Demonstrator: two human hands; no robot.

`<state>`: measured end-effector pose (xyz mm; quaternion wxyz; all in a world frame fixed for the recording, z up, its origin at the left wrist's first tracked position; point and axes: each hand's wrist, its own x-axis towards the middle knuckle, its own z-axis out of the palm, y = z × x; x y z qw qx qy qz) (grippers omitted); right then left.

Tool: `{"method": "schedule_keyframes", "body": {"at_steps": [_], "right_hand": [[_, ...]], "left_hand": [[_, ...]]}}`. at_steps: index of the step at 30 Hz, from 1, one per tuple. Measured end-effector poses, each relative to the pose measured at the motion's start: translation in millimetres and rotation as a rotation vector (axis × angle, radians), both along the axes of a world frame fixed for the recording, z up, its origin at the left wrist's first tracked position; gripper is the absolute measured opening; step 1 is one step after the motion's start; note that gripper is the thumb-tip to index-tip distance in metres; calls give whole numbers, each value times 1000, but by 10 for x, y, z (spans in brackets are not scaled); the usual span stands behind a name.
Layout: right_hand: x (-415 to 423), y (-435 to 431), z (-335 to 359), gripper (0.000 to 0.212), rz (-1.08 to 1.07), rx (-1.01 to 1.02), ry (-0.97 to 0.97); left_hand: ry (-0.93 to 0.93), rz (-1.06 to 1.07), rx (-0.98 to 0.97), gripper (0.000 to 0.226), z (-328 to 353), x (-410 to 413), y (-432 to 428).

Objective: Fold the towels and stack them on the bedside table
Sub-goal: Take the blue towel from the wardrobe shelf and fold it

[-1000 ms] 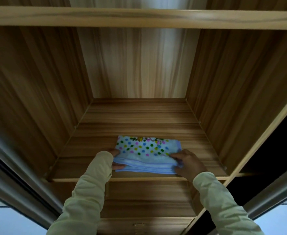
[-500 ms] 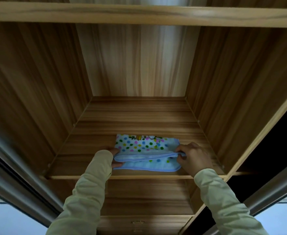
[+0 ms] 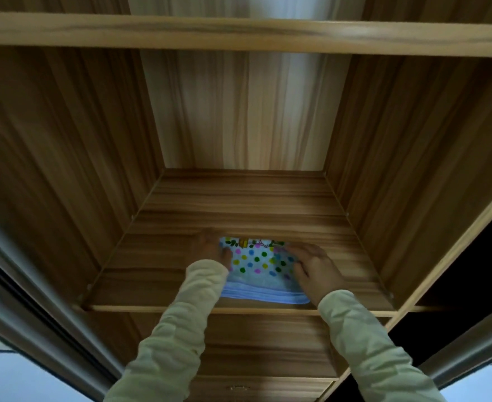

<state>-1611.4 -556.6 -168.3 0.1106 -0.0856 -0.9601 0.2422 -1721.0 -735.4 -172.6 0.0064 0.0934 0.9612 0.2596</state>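
both hands have moved from the towel (image 3: 257, 266) ends onto its top, left hand (image 3: 211, 250) and right hand (image 3: 314, 268) pressing with fingers flat. it lies folded at the shelf (image 3: 151, 274) front; press evenly, keeping layers square.

One wide-angle view, worn on the person's head, faces forward and slightly down into a brown wood-grain wardrobe compartment (image 3: 64, 140). It sits close: the flat wooden shelf (image 3: 239, 204) fills the middle, and the left hand (image 3: 210, 248) and right hand (image 3: 314, 268) reach in from the near edge, low in frame, seemingly motion-blurred.
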Motion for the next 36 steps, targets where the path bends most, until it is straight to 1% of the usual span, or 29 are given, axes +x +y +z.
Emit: {"method": "schedule_keyframes", "body": {"at_steps": [2, 4, 5, 7, 8, 10, 12, 14, 16, 17, 19, 22, 25, 27, 29, 31, 34, 36], "right_hand": [[-136, -163, -64, 80, 47, 12, -23], [-264, -289, -156, 89, 62, 58, -121], [-311, -325, -210, 85, 56, 99, -191], [-352, -344, -294, 63, 33, 179, -344], [-349, -337, -321, 57, 20, 213, -394], [-327, -312, -341, 55, -18, 249, -431], [-324, -305, -301, 55, -48, 242, -431], [-344, -312, -263, 57, -63, 220, -396], [-344, -307, -263, 69, -67, 231, -384], [-336, -284, -285, 70, -74, 246, -400], [-307, -238, -325, 58, -101, 262, -433], [-291, -217, -346, 60, -150, 241, -411], [-278, -239, -354, 77, -151, 240, -369], [-247, -226, -378, 92, -130, 244, -383], [-250, -203, -361, 99, -117, 228, -380], [-237, -199, -337, 100, -108, 209, -368], [-210, -210, -297, 97, -49, 217, -287], [-188, -295, -276, 86, 1, 203, -187]], "left_hand": [[61, -227, -162, 48, -41, 69, 209], [-21, -346, -318, 51, -122, 96, 338], [-72, -367, -378, 52, -178, 83, 362], [-117, -380, -435, 52, -257, 61, 359], [-125, -378, -451, 53, -281, 52, 334], [-151, -361, -473, 56, -288, 21, 275], [-167, -341, -490, 58, -269, -7, 257], [-146, -328, -472, 58, -241, 5, 273], [-117, -309, -438, 56, -242, 5, 257], [-115, -294, -424, 55, -256, -9, 229], [-126, -264, -419, 54, -291, -30, 160], [-120, -249, -409, 54, -306, -40, 123], [-101, -192, -337, 52, -297, -50, 105], [-95, -172, -329, 52, -311, -51, 87], [-105, -174, -313, 51, -335, -69, 74], [-112, -176, -262, 50, -331, -133, 53], [-128, -148, -134, 46, -248, -309, -36], [-221, -110, -79, 42, -179, -413, -88]]}}
